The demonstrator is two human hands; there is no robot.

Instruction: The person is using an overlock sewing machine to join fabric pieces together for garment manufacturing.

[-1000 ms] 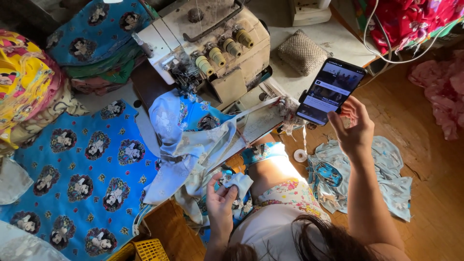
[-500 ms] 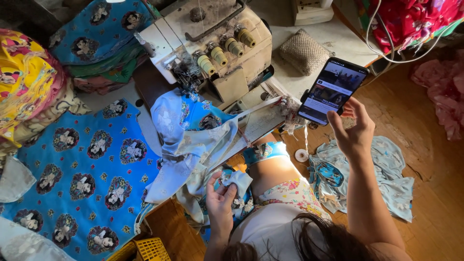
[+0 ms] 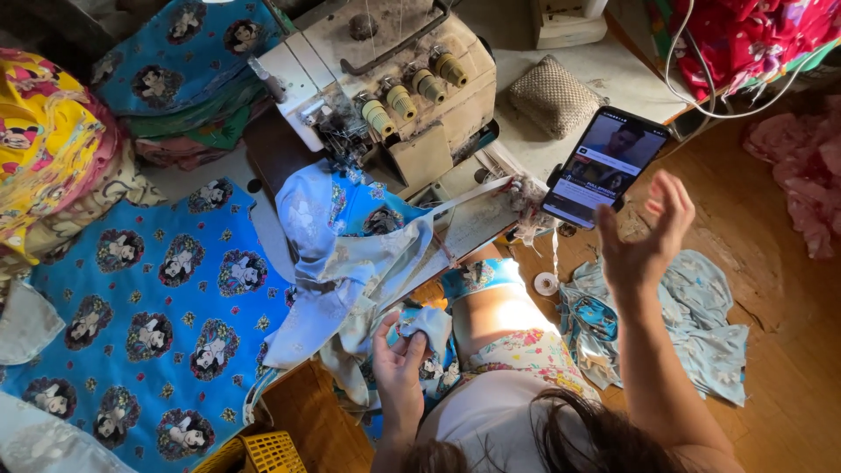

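Wooden floor (image 3: 780, 289) — phone (image 3: 604, 166) beside right hand (image 3: 648, 241); left hand (image 3: 399, 359) grips fabric (image 3: 429, 324).

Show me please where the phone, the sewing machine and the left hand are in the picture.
phone (image 3: 604, 166): head view, the middle of its lit screen.
sewing machine (image 3: 412, 88): head view, its cream body beside the thread cones.
left hand (image 3: 399, 361): head view, the back of the hand, gripping pale blue cloth (image 3: 429, 322).
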